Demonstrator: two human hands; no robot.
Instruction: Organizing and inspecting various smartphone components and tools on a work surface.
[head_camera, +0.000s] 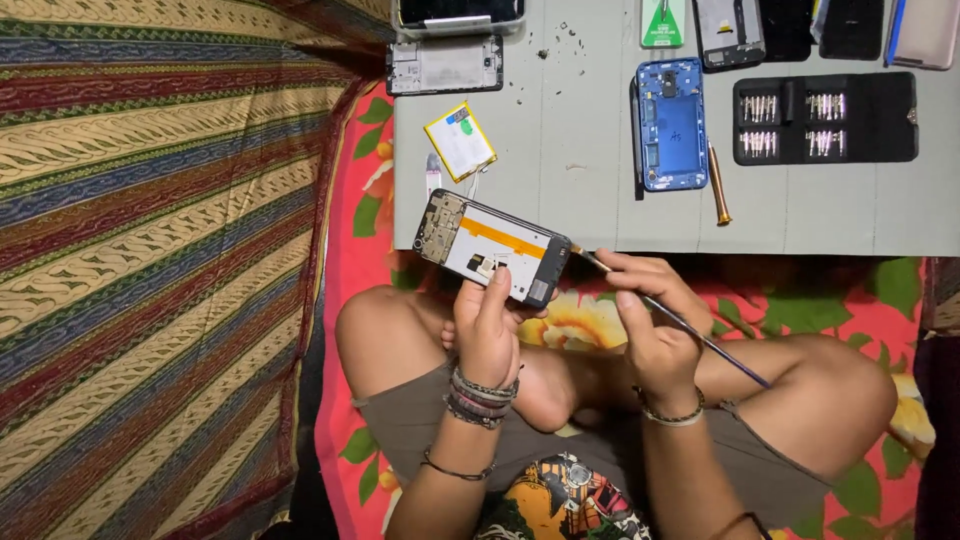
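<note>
The opened phone (492, 246) sits in your left hand (487, 335), held above your lap just off the near edge of the grey tabletop (580, 200), back cover off so its white inner plate, an orange strip and a brownish circuit board at the far left end face up at you. Your left hand is curled around it from below, thumb pressed on the near edge of the open back and fingers wrapped underneath. Your right hand (655, 325) is pinched around a thin, dark-handled tool (672, 318), held like a pen; its tip touches the right end of the phone, and the handle slants down to the right over your knee. On the tabletop just beyond the phone lies a loose battery (460, 141), white with a yellow edge, tilted. Farther right lies a blue phone frame (670, 124) with a dark thin tool along its left side and a gold-handled screwdriver (719, 186) just beside its right. Right of that a black bit case (825, 118) lies open, rows of silver bits showing. Along the far edge are more phone parts, including a dark back plate (445, 66), with small screws (560, 45) scattered near it. You sit cross-legged on a red floral cloth (345, 250), with a striped fabric (150, 250) to your left.
</note>
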